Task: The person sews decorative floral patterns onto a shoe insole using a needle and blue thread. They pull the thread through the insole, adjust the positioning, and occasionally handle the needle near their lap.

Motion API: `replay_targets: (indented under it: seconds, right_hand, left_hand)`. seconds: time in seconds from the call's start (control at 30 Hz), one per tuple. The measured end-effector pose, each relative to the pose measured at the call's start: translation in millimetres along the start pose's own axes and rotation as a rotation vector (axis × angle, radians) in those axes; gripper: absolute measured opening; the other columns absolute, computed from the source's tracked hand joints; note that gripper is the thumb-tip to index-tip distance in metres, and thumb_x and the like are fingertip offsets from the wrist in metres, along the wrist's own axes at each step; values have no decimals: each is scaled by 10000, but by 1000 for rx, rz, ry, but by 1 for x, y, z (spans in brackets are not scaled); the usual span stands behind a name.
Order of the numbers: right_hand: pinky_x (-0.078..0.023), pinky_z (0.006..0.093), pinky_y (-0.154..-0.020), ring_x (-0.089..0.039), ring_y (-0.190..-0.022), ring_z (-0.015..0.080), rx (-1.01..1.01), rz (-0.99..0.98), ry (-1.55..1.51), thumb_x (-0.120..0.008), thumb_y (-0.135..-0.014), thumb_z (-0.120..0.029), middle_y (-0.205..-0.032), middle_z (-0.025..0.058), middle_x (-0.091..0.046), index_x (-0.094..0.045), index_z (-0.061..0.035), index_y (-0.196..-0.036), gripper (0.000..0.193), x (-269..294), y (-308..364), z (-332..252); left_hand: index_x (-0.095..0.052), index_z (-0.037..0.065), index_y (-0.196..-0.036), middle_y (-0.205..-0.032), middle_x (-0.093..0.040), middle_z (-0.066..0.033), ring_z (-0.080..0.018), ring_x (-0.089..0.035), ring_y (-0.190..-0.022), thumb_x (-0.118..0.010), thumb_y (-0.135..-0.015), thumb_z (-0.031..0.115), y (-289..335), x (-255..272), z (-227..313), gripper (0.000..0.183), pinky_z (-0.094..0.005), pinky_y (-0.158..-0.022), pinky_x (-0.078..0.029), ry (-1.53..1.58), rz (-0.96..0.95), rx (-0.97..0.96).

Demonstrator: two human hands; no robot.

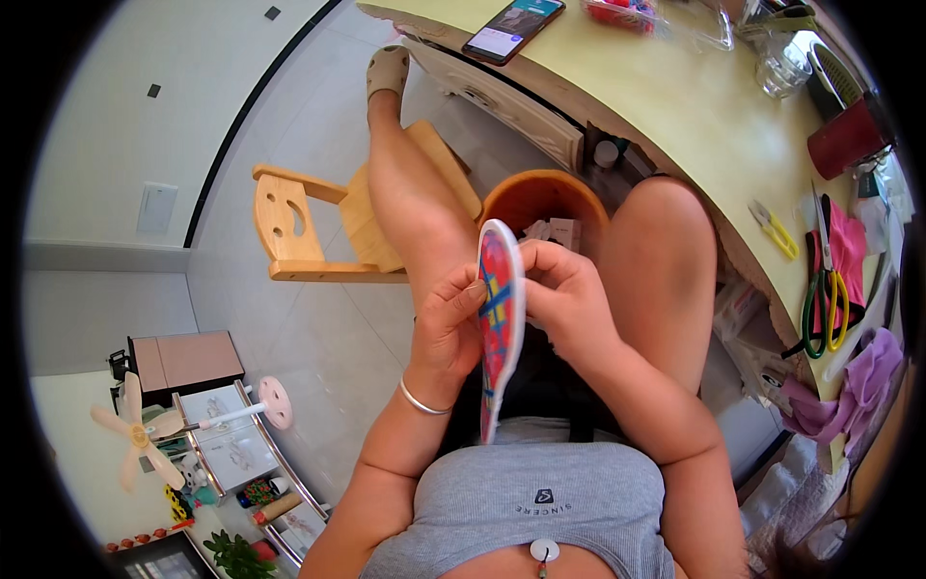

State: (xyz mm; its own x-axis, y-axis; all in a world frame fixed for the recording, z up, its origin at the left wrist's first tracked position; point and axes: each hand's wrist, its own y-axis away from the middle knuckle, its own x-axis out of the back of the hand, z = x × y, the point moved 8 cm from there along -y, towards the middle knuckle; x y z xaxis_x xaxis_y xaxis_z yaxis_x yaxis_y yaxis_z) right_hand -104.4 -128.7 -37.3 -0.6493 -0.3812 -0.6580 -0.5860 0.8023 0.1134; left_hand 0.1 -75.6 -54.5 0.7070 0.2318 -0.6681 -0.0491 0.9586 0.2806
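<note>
A sole-shaped insole [498, 314] stands on edge above my lap, its patterned face of red, blue and yellow turned to the left and its rim white. My left hand [447, 318] grips it from the left, with the thumb pressed on the patterned face. On the other side, my right hand [571, 299] has thumb and fingers closed at the white rim near the upper part. The right fingertips are partly hidden behind the insole, and I cannot see a needle or thread. The insole's narrower lower end points toward my grey top.
Between my knees stands an orange bin [497, 203] with packaging inside. A wooden chair [289, 222] is to the left. The yellow table [675, 82] at right bears a phone [511, 31], yellow snips [775, 230], large scissors [823, 299], a dark red cup [844, 140] and purple cloth [858, 386].
</note>
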Motion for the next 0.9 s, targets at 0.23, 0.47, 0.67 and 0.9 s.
replay_targets:
  seconds: [0.23,0.47,0.67,0.9]
  right_hand:
    - [-536,244,-702,-644,-812,93,-48,179,-128,-588,-917,-35,-921,39,-670,-616,-12,-1009,99,25,-8,9]
    - [-475,304,-694,-574,-812,228,884,201,993,-695,-732,30,-904,71,-624,-664,-45,-848,141,-15,30,-78]
    - [-496,367,-738,-594,-867,284,1081,24,1210,-698,-670,-30,-963,76,-655,-649,-38,-842,180,-46,39,-66]
    - [-572,343,-644,-584,-669,194,600,96,-232,-519,-988,-130,-837,112,-568,-534,3,-1105,178,20,44,-130]
  left_hand:
    - [-612,-22,-875,-830,-684,-84,-85,-624,-713,-662,-886,42,11,-8,26,82,-225,-689,-528,-245,174,-157]
    - [-607,-8,-867,-815,-669,-56,-57,-599,-693,-660,-895,54,18,-6,35,87,-201,-649,-505,-405,222,-213]
    - [-605,-5,-872,-810,-653,-32,-41,-581,-697,-664,-893,47,20,-16,35,82,-193,-641,-489,-529,208,-255]
    - [-585,-8,-854,-789,-654,-31,-38,-585,-676,-663,-885,48,29,30,82,101,-197,-601,-485,-800,502,-505]
